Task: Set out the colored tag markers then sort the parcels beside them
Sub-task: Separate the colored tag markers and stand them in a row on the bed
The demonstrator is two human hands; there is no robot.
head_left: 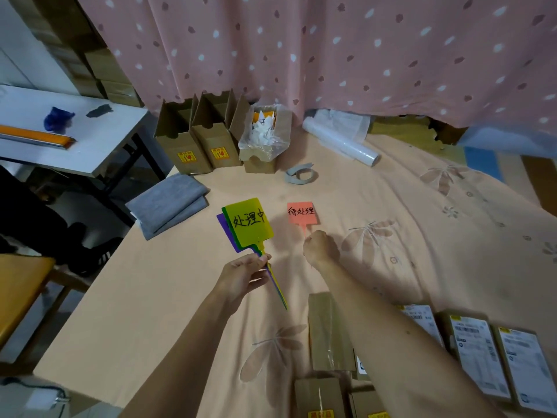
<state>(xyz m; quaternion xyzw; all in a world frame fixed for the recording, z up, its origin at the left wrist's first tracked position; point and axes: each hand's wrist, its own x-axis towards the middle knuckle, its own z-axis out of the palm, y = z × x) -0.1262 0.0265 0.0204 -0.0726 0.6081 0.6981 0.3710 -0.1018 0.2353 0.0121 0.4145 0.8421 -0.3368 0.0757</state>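
**Head view: pink marker down, three more waiting in the left hand**

Head camera looks down on the cloth-covered bench (150, 297); the pink tag marker (302, 213) lies flat near its middle, written face up, stem pointing back toward the person. The right hand (321, 248) sits at the stem's tip with fingers curled into a fist; whether it pinches the stem or only rests against it cannot be told. The left hand (244, 274) pinches a fanned bundle by the stems, the yellow tag marker (249, 221) on top with green and purple edges behind; the bundle is raised just left of the pink one. Parcels (479, 351) lie clustered at the near right edge, well apart from the markers; they look unsorted.

The step in hand appears to be placing the pink marker. To do it well, the right hand should leave the stem without dragging the marker askew; then take one marker at a time from the top of the fan; set each in a row with the pink one, face up, with room beside it for parcels.
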